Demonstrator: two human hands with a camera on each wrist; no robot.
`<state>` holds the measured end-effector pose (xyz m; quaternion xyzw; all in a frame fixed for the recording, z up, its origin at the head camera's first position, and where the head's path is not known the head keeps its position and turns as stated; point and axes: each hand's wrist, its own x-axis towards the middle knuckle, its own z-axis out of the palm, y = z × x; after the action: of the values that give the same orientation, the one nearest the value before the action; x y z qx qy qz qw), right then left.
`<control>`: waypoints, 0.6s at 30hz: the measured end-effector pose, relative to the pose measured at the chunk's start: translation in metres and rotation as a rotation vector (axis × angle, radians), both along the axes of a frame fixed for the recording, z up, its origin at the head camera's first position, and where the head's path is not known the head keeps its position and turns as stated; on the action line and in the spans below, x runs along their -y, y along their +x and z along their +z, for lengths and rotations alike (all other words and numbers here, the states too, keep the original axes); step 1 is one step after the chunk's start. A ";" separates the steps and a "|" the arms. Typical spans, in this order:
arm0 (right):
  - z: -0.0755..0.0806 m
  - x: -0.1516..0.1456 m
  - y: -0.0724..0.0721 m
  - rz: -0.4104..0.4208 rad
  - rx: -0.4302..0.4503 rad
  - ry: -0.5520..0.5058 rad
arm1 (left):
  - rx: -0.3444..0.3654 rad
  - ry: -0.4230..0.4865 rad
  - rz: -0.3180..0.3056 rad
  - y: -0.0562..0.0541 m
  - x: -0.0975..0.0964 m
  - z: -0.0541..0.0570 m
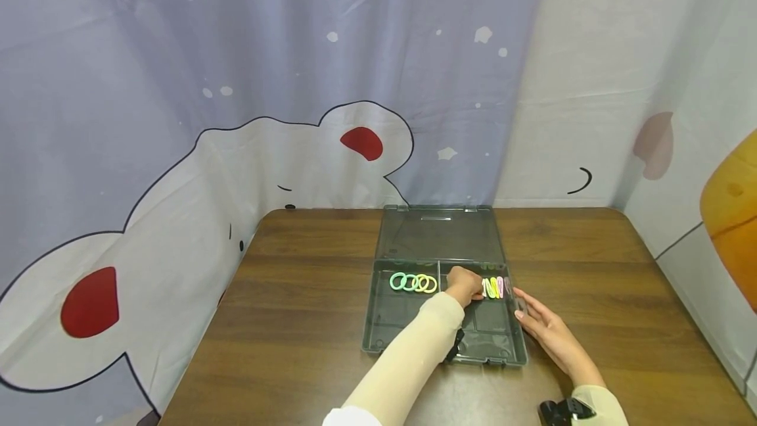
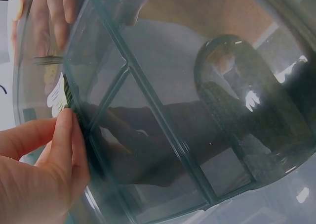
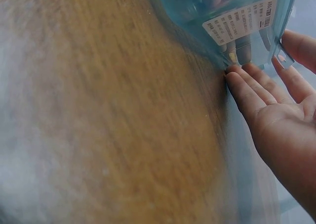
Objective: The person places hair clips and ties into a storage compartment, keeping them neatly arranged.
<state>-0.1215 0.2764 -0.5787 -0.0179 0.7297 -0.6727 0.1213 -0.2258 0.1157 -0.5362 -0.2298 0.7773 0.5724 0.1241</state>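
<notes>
A dark translucent compartment box [image 1: 414,327] lies with its lid folded back. My left hand [image 1: 464,283] reaches into its right half, and its fingers pinch together at the white end of a row of small hair clips [image 1: 493,287]. In the left wrist view, a white hair clip [image 2: 58,96] shows at the fingertips of that left hand [image 2: 42,169]; how much of it they cover is hidden. My right hand [image 1: 552,334] rests with straight fingers against the box's right wall. In the right wrist view, the fingertips of the right hand [image 3: 276,103] touch the side of the box [image 3: 190,9].
Several green and yellow rings [image 1: 412,283] lie in a row in the left half, beyond a divider [image 1: 439,275]. The open lid [image 1: 440,235] reaches the back edge of the wooden table [image 1: 284,321]. A printed curtain [image 1: 266,51] hangs behind. The box carries a white label [image 3: 242,21].
</notes>
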 end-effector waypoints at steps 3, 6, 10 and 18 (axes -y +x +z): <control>-0.001 0.000 -0.001 0.000 0.000 0.004 | 0.009 -0.003 0.000 0.000 0.001 0.002; -0.001 0.000 -0.002 0.005 -0.001 0.009 | 0.011 -0.020 -0.004 -0.001 0.002 0.003; -0.001 0.000 -0.004 0.000 -0.005 0.011 | 0.000 -0.058 -0.017 -0.002 0.003 0.003; -0.001 -0.003 -0.004 -0.006 -0.005 0.012 | -0.081 -0.030 -0.082 -0.043 -0.007 -0.059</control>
<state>-0.1253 0.2792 -0.5798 -0.0168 0.7340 -0.6687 0.1175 -0.2688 0.1232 -0.5951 -0.1764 0.7988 0.5641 0.1124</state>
